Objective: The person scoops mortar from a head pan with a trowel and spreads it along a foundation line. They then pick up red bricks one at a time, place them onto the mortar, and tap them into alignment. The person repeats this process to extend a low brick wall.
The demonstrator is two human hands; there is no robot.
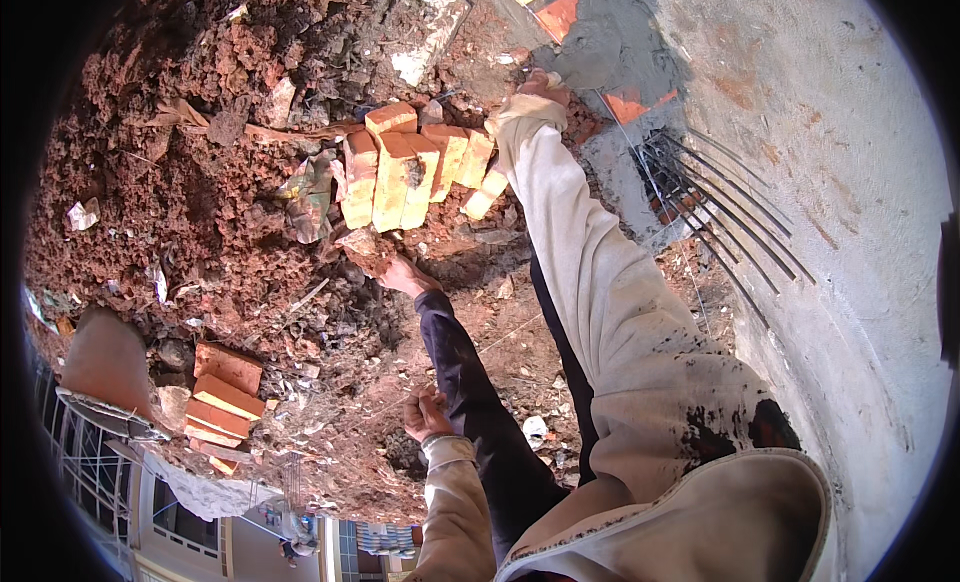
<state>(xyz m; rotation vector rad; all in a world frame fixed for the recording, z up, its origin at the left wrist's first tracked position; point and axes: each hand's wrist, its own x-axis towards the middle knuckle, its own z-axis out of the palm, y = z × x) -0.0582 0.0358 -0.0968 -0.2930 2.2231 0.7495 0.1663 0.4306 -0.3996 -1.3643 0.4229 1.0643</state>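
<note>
My right hand (pixel 543 85) reaches far forward, at the end of a long pale sleeve. It is beside the grey wet mortar (pixel 610 42), and its fingers are too hidden to show their grip. My left hand (pixel 427 414) is drawn back near my dark trouser leg, its fingers curled closed. Whether anything is inside them cannot be made out. A thin pale string (pixel 512 334) runs over the soil close to that hand. Left of my right forearm lies a cluster of orange bricks (pixel 390 177), several leaning on one another. Pieces of orange brick (pixel 625 106) are bedded in the mortar.
Dark steel rods (pixel 735 207) jut out at the right, beside a grey wall (pixel 850 132). My bare foot (pixel 405 276) stands on rough red soil (pixel 150 212). A second brick stack (pixel 220 402) lies lower left, near a clay-coloured pipe (pixel 105 367). Building fronts (pixel 270 542) appear below.
</note>
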